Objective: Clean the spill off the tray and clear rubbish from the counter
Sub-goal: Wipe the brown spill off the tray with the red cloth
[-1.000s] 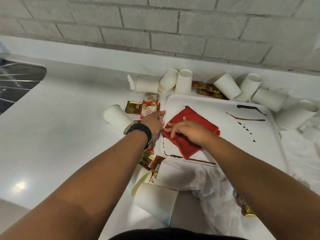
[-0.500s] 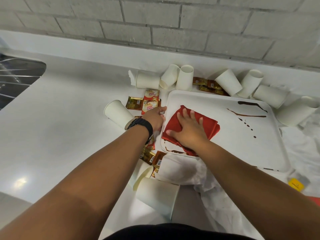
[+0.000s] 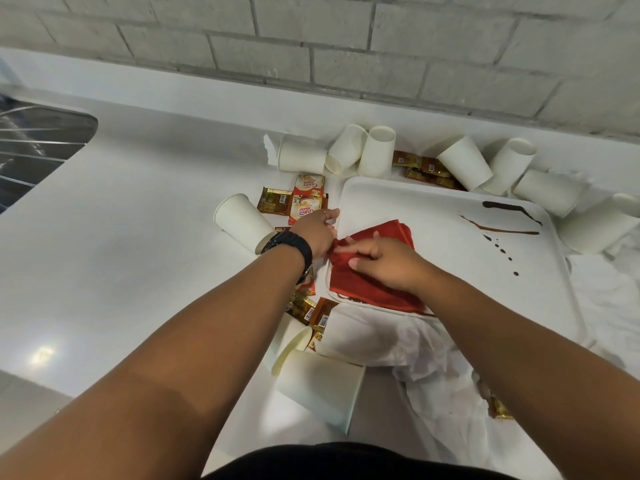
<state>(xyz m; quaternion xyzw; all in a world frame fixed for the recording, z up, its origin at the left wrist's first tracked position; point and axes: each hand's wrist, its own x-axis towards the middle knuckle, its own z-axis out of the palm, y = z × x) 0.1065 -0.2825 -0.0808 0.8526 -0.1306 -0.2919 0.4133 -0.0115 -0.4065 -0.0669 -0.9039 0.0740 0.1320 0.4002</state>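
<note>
White counter fills most of the view, grey brick wall along 12 o'clock, sink cut off at 9 o'clock

White tray sits right of centre, near edge overlapping crumpled white tissue at 5 o'clock. Brown spill streaked and dotted across the tray's 2 o'clock corner, a thin brown smear also at its near-left edge under the cloth

Red cloth lies on the tray's left part, bunched at its 9 o'clock corner. Right hand on top of it, fingers curled, pinching the bunched fold. Left hand at the tray's left rim, touching the same bunched corner; fingers hidden behind the knuckles, can't tell if it grips the cloth. Black watch on the left wrist

Paper cups tipped in a row from 12 to 2 o'clock behind the tray, one cup at 9 o'clock of the left hand, another cup on its side at 6 o'clock

Sachets at 11 o'clock of the left hand, more sachets under the left wrist, brown ones behind the tray between cups
</note>
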